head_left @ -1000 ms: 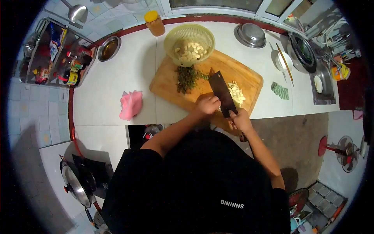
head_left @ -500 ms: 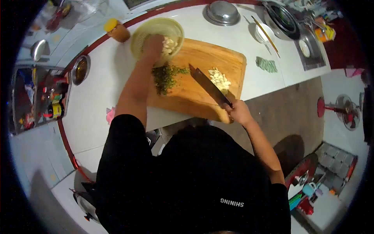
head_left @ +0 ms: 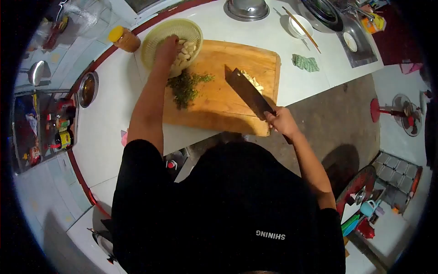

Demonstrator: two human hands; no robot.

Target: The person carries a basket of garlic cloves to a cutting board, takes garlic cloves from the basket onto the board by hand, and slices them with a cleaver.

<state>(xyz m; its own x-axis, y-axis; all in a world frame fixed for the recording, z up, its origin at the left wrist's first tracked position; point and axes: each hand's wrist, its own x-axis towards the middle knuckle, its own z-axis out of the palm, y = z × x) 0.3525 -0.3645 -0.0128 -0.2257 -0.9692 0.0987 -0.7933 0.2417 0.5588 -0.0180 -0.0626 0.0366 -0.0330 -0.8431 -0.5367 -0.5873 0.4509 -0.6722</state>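
Note:
My left hand (head_left: 168, 48) reaches down into a yellow-green basket (head_left: 197, 31) that holds pale garlic-like cloves (head_left: 186, 49); its fingers are bent among them and too small to make out. My right hand (head_left: 281, 122) is closed round the handle of a dark cleaver (head_left: 248, 93), whose blade hangs slanted over the right part of the wooden cutting board (head_left: 223, 109). Behind the blade, partly covered by it, lie sliced pale pieces (head_left: 253, 81). Chopped green herbs (head_left: 184, 89) form a pile on the board's left, just below the basket.
A yellow-lidded jar (head_left: 124, 39) stands left of the basket. Farther left are a metal dish (head_left: 88, 89) and a bottle rack (head_left: 43, 123). Along the back and right are a metal bowl (head_left: 247, 9), a white bowl (head_left: 299, 26) with chopsticks, a green cloth (head_left: 305, 63) and a sink (head_left: 362, 54).
My left hand has left the board and gone into the basket. The cleaver has stayed in my right hand, its blade over the board. The whole view has turned and shifted.

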